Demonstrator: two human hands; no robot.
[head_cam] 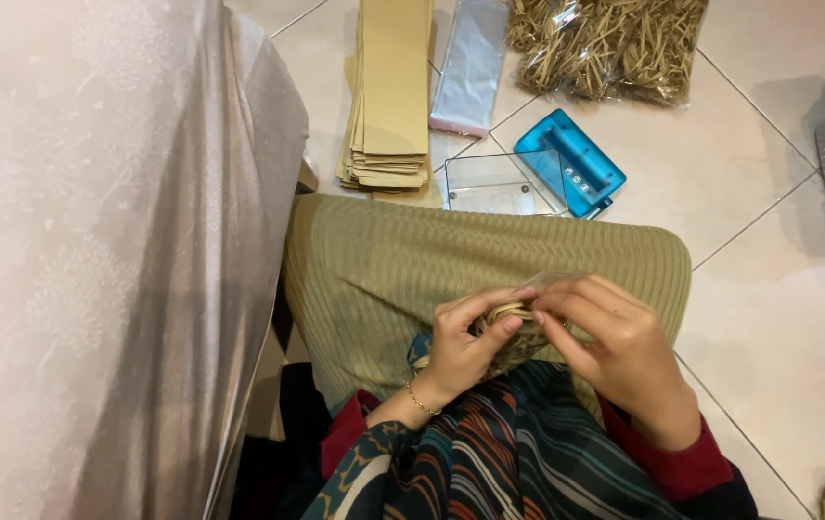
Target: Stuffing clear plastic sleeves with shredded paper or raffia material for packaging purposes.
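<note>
Left hand (461, 342): fingers pinched on a small raffia bundle (509, 323)
Right hand (615, 351): fingertips clamped on the same bundle
Far: blue hole punch (571, 164), kraft envelopes (388, 96)

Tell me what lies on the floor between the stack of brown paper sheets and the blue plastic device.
In the head view, a clear plastic box lies between the stack of brown paper sheets and the blue plastic device, with bare tile showing through it. It touches the device.

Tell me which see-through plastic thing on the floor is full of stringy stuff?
The clear bag at the top, stuffed with tan strands. The flat sleeve beside the brown envelopes looks empty, and so does the clear box.
</note>
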